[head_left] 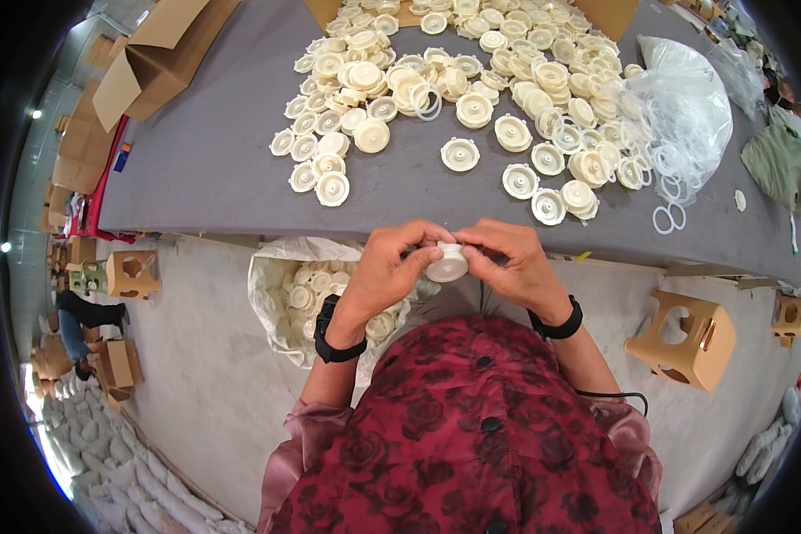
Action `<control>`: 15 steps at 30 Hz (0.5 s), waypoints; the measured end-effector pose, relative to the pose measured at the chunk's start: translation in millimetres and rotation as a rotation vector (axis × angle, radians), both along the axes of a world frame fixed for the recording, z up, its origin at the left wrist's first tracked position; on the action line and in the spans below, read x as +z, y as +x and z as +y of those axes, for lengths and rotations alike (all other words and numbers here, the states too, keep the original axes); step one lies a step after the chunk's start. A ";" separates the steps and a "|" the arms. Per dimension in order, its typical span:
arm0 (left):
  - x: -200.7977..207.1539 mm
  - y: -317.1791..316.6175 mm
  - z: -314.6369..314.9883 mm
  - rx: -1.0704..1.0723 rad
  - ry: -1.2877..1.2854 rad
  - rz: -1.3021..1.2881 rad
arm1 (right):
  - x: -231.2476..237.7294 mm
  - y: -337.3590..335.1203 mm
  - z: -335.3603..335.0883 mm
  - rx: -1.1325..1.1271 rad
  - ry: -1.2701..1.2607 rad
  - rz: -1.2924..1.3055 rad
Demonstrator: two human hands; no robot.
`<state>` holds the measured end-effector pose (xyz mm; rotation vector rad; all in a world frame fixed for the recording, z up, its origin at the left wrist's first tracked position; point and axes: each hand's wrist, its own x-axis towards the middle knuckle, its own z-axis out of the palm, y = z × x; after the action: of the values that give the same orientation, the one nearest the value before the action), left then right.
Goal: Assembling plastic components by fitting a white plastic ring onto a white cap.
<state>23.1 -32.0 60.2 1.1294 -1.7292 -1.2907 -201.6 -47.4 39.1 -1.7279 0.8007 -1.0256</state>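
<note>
Between my two hands, just off the table's near edge, is a round cream plastic cap (pixel 449 265). My left hand (pixel 399 260) pinches it from the left with thumb and fingers, and my right hand (pixel 507 260) grips its right side. Whether a ring sits on its rim is too small to tell. Beyond my hands, many similar caps (pixel 460 155) lie loose on the grey-covered table (pixel 214 133), some face up and some stacked. Clear plastic rings (pixel 669 219) lie among the caps and spill from a clear plastic bag (pixel 685 98) at the right.
A white sack (pixel 271 311) full of caps stands below the table edge, left of my lap. An open cardboard box (pixel 165 58) lies at the far left. Tan plastic stools (pixel 699 343) stand on the floor. Another person (pixel 84 320) bends at the far left.
</note>
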 end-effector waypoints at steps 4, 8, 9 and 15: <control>-1.3 -17.8 0.0 0.107 0.230 0.509 | -11.2 3.4 6.7 -0.120 0.367 -0.470; -39.5 -24.0 15.5 0.221 0.234 0.761 | -10.4 4.5 10.7 -0.141 0.261 -0.488; -44.8 -24.7 21.5 0.226 0.247 0.798 | -12.4 2.3 11.8 -0.140 0.267 -0.486; -44.5 -14.2 22.8 0.253 0.178 0.713 | 1.6 -3.3 9.1 -0.071 0.078 -0.275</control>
<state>8.9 -9.2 15.7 0.8011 -0.9359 -1.4679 -204.9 -38.3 40.7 -1.4618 0.7187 -1.2316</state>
